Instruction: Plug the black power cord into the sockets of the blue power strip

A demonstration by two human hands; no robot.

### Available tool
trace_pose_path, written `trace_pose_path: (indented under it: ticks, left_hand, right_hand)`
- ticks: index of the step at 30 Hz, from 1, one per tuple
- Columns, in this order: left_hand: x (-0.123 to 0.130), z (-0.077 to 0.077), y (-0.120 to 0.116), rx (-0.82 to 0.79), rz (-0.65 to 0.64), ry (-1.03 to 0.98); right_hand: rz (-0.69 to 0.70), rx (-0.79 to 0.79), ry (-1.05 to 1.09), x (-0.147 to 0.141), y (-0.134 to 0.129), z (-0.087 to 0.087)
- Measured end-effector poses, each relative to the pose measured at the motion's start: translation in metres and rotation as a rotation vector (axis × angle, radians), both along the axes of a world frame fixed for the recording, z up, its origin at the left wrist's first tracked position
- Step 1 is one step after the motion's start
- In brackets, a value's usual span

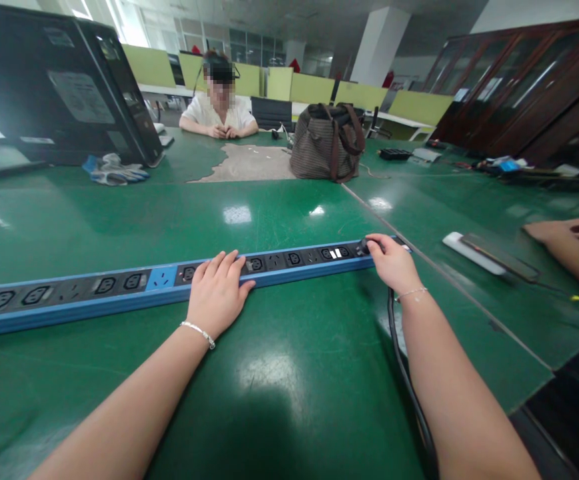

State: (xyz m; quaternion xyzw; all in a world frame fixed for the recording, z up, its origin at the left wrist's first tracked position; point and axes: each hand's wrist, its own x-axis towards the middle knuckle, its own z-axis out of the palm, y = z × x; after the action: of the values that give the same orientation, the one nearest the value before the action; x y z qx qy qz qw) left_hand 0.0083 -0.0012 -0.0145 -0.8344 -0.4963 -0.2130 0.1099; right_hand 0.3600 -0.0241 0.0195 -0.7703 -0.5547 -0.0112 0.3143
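A long blue power strip [289, 274] with black sockets lies across the green table, running out of view at the left. My left hand [219, 290] is closed over its middle, fingers across the top and thumb by the near side. Near the strip's right end, my right hand [389, 260] grips a black plug [362, 248] at a socket. Whether the plug is fully seated I cannot tell. Its black power cord [403, 360] hangs from under the hand and runs toward me along my right forearm.
The green table [289, 347] has a seam right of the strip. Beyond are work gloves [114, 171], a black computer case [69, 93], a brown bag [326, 143] and a seated person [219, 107]. Another person's arm [576, 247] rests at right near a white strip-shaped device [472, 253].
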Motion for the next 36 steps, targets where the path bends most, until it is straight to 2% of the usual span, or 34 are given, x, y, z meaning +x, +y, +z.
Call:
trace_pose_path:
  ticks: [17,29,36]
  left_hand:
    - [0.000,0.000,0.001,-0.010,-0.004,-0.025]
    - [0.000,0.001,0.000,-0.017,0.005,-0.012]
    - [0.000,0.001,0.001,-0.025,-0.001,-0.026]
  right_hand:
    - [-0.053,-0.128,-0.127,-0.003,0.004,0.008]
    - [0.002,-0.253,-0.228,0.009,0.014,0.013]
    - [-0.062,-0.259,-0.240,0.000,0.011,0.015]
